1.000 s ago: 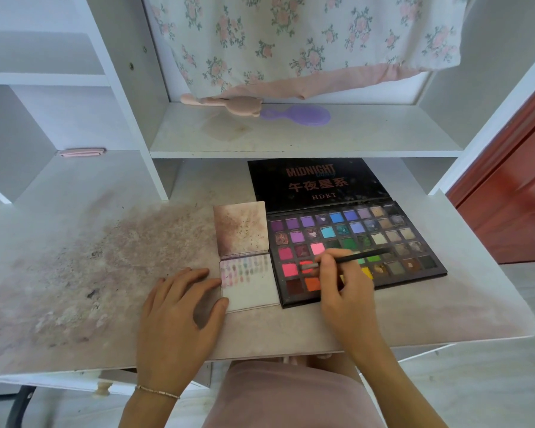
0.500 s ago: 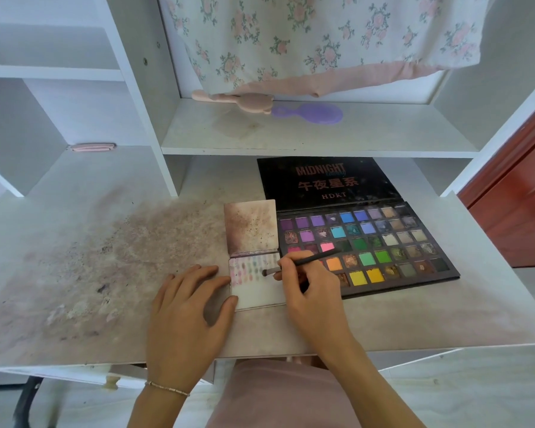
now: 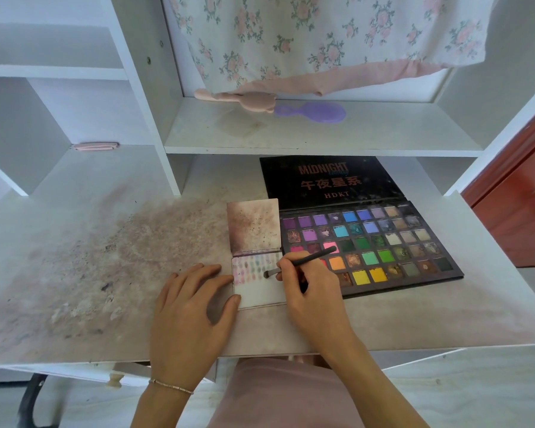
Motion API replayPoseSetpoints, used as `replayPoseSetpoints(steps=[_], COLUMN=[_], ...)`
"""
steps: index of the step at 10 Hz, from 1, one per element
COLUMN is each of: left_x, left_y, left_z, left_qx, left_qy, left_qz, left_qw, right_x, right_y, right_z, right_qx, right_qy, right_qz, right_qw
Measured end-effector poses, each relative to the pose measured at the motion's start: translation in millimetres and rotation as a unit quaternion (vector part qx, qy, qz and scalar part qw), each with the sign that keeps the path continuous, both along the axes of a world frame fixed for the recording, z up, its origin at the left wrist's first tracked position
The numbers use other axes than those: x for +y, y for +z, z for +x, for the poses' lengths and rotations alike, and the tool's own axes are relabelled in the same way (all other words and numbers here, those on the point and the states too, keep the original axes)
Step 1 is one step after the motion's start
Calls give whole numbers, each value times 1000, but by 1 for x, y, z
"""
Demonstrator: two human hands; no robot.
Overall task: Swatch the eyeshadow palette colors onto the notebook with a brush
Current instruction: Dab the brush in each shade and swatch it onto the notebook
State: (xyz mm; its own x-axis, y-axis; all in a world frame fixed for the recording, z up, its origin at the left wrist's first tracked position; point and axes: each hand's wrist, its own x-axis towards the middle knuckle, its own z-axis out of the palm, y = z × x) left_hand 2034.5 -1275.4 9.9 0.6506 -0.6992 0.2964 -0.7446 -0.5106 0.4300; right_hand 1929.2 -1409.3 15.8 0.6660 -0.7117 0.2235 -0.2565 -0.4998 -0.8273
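**A:** Where's your right hand [image 3: 309, 291]?

**B:** Just right of the frame's centre. You pinch the brush [image 3: 303, 260] between thumb and curled fingers, like a pen. Its dark handle slants up and right over the palette's lower-left pans; its bristle tip points left and sits on the notebook [image 3: 260, 288] page, at the right end of the rows of swatches.

**A:** And your left hand [image 3: 192, 310]?

**B:** Lower centre, flat on the desk [image 3: 414, 316] with the fingers straight and spread, gripping nothing. The thumb tip and the index fingertip touch the notebook's left edge. There's a thin bracelet [image 3: 170, 386] on your wrist.

**A:** How does the notebook lie?

**B:** Open, in the middle of the frame, its right edge against the eyeshadow palette [image 3: 380, 245]. The upper leaf is smudged brown; the lower page carries small pinkish and greyish dabs across its top, and is pale below them.

**A:** The palette?

**B:** Right of centre, open flat, black lid folded back toward the shelf, rows of purples, blues, greens, yellows and oranges showing.

**A:** Anything else?

**B:** The desk's left half is stained with powder. On the shelf [image 3: 352, 134] above lie a pink brush [image 3: 238, 100] and a purple brush [image 3: 312, 112], touching, under a hanging floral cloth [image 3: 322, 35]
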Motion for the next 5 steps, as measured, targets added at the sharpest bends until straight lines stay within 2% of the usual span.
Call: replayPoseSetpoints(steps=[5], left_x=[-1], left_y=[1], left_z=[0], left_qx=[9], left_qy=[1], left_qz=[2], left_qw=[1000], right_x=[0], right_y=[0], right_z=[0], right_qx=[5], right_qy=[3], right_qz=[-9], right_qw=[1000])
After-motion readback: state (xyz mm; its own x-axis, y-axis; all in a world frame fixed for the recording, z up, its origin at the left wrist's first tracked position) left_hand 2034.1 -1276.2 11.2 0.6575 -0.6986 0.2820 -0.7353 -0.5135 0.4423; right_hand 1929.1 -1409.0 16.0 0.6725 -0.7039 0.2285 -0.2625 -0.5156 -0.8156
